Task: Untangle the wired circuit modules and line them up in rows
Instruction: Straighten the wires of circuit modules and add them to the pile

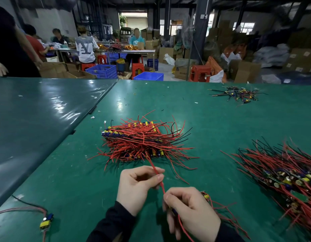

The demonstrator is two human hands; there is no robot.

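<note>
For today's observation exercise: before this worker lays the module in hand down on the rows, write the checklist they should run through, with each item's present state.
1. Left hand pinches the red wire: ok.
2. Right hand grips the module: ok.
3. Red wire drawn free of the stacked rows: not ok, its far end runs into the stack.
4. Module's other leads untangled: cannot tell, they trail behind the right hand.
5. Stacked rows stay aligned: ok.
6. Unsorted pile within reach at right: ok.
</note>
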